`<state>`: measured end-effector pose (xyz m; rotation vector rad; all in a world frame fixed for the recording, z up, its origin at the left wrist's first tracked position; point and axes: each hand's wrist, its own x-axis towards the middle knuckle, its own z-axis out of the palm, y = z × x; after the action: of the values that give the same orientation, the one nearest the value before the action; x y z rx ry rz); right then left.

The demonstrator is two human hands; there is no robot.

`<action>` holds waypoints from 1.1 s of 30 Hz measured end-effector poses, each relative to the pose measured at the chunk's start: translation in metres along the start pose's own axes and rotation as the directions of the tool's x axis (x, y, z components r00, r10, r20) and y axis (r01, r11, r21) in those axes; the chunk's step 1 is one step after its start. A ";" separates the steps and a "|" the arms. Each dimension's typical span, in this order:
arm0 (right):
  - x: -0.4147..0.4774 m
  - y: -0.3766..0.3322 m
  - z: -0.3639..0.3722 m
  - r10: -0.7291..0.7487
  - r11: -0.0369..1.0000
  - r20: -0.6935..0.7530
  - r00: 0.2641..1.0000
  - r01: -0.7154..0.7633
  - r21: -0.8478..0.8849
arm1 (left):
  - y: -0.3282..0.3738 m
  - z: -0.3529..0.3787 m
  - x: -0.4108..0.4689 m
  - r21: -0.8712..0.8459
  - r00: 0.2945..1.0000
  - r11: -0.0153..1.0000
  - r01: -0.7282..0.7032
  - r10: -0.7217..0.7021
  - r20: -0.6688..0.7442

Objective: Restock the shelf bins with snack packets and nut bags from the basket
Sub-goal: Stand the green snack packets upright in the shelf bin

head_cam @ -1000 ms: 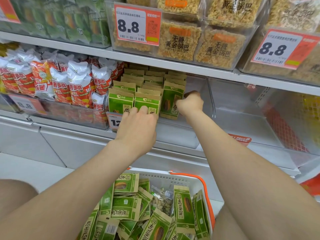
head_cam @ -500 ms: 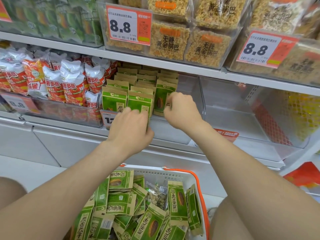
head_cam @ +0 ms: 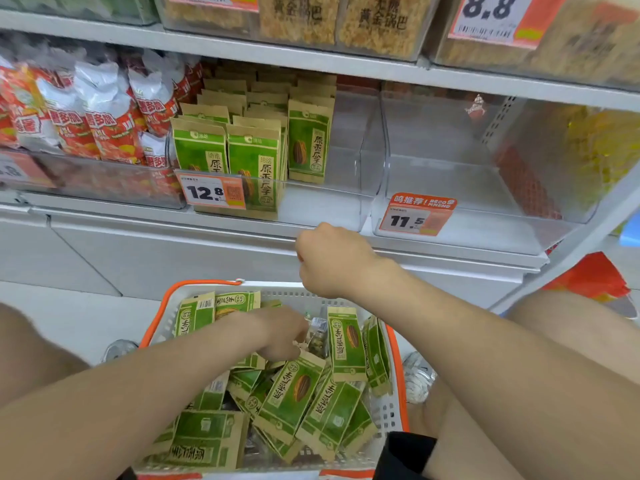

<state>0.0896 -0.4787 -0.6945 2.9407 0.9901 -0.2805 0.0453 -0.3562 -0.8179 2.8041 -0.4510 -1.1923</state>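
A white basket with an orange rim [head_cam: 194, 284] stands on the floor below me, full of green seed packets [head_cam: 294, 389], with a clear nut bag [head_cam: 318, 337] among them. My left hand [head_cam: 280, 336] is down inside the basket. Its fingers curl against the top edge of one green packet, and blur hides whether they grip it. My right hand [head_cam: 329, 261] hovers above the basket's far rim as a loose fist with nothing in it. On the shelf, a clear bin [head_cam: 322, 206] holds rows of upright green packets [head_cam: 252, 157] on its left side.
Beside that bin to the right is an empty clear bin [head_cam: 450, 174] with an 11.5 price tag [head_cam: 415, 216]. Red and white snack bags [head_cam: 104, 116] fill the bin on the left. A 12.8 tag [head_cam: 211, 192] hangs on the green packets' bin. My knees flank the basket.
Both hands have left the shelf bin. My left hand dropped into the basket and my right hand drew back to just above its rim. The view tilted downward.
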 end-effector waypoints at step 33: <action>0.005 -0.001 -0.034 -0.023 0.982 0.364 0.931 0.090 -0.167 | -0.015 -0.050 -0.018 -0.743 0.942 0.669 -0.025 -0.233 -0.241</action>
<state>0.0984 -0.4724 -0.6622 2.5701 0.9861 -0.6672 0.0721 -0.3393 -0.7730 2.2220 0.2071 -0.6678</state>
